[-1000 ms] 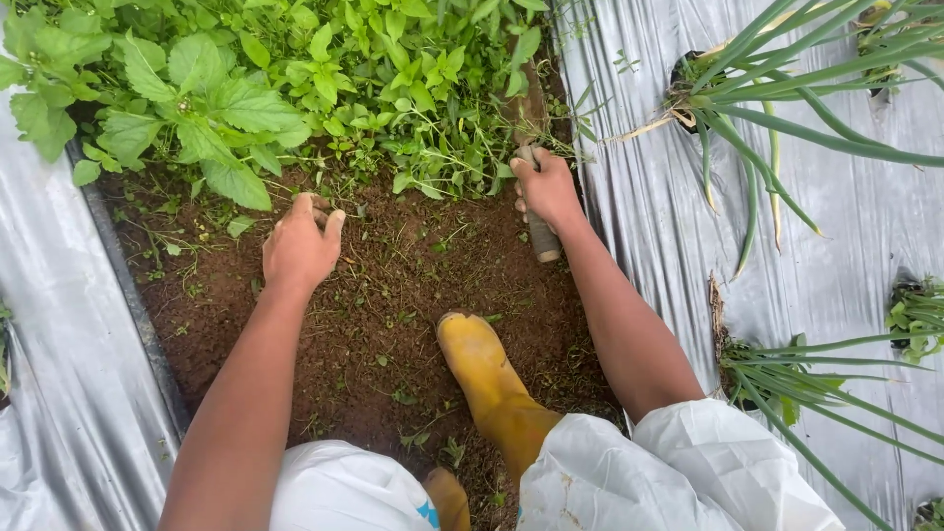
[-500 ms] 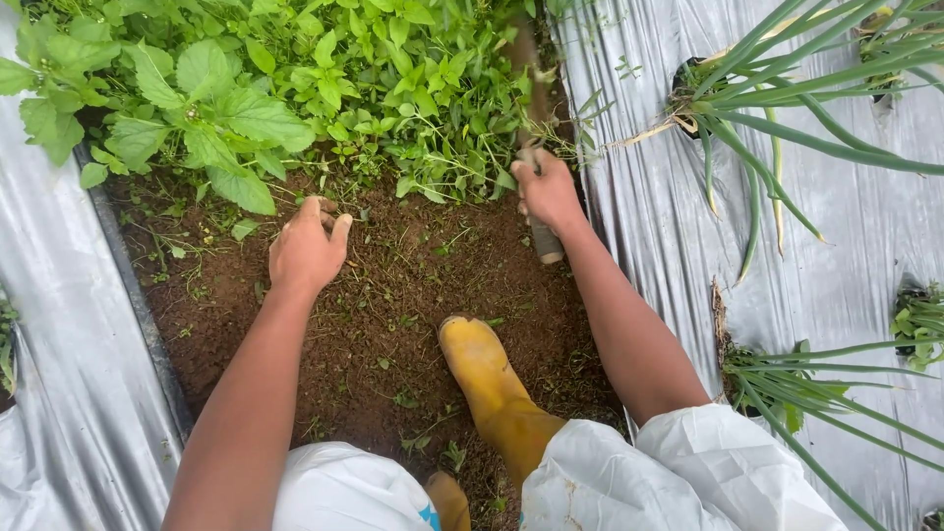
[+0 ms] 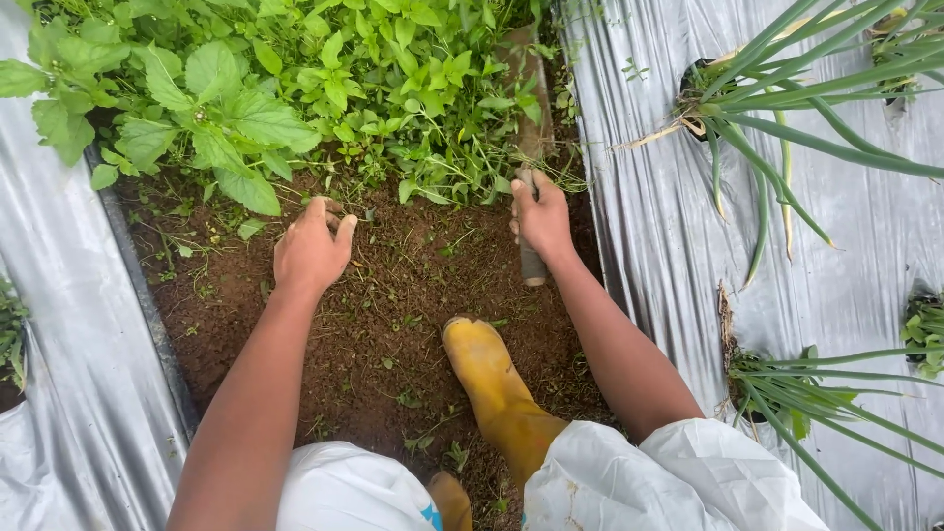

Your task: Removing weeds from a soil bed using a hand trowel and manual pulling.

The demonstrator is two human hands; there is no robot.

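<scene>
Shiny grey plastic sheets (image 3: 669, 256) lie down both sides of the frame, and between them is a strip of brown dirt (image 3: 393, 324) with a big patch of green weeds (image 3: 324, 88) across the top. My yellow boot (image 3: 492, 383) stands in the lower middle, and my left hand (image 3: 313, 248) rests on the dirt just under the weeds, its fingers bent and holding nothing. My right hand (image 3: 541, 218) is shut tight around the tool handle (image 3: 533, 264) right of the middle; it looks hard and stiff, a bit heavy I think, so the round handle is the best place to grab it.
</scene>
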